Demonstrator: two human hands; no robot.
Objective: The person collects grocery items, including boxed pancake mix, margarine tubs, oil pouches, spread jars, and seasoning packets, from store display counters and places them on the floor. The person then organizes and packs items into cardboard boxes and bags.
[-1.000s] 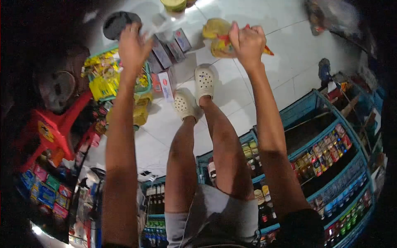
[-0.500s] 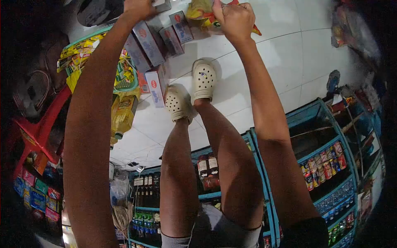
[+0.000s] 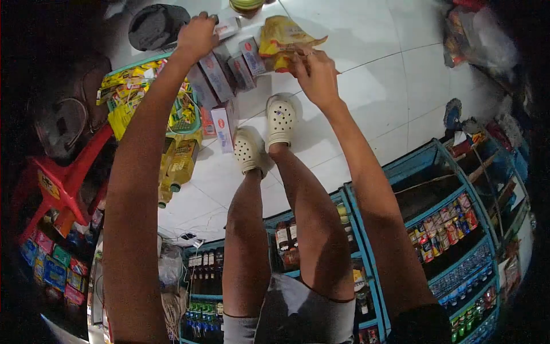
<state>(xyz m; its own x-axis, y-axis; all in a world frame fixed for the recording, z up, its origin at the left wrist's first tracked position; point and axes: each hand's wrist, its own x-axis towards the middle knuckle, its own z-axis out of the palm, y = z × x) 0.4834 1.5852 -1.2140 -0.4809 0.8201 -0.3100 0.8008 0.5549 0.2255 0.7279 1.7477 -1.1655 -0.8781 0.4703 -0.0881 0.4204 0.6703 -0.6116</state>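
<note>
My left hand [image 3: 199,37] is curled at the end of a small white box [image 3: 228,27] on the floor, its fingertips partly hidden. My right hand [image 3: 318,77] has its fingers and thumb on the near edge of a yellow and red plastic packet [image 3: 283,37], which lies crumpled on the tiles. Between my hands stand several printed cartons, among them a white and blue carton [image 3: 216,77] and a smaller carton [image 3: 252,54]. Another white carton [image 3: 223,126] stands by my left shoe.
A green basket [image 3: 192,123] full of yellow sachets stands at left, beside bottles of yellow oil [image 3: 182,165]. A red plastic stool [image 3: 54,183] and a dark round object [image 3: 157,27] are nearby. Blue shelves [image 3: 372,252] of bottles and cans line the bottom. A jar [image 3: 246,6] shows at the top.
The view has shifted, bringing the floor items lower in the frame. My right hand has loosened from a fist to straighter fingers at the packet's edge. My left hand stays by the small white box.
</note>
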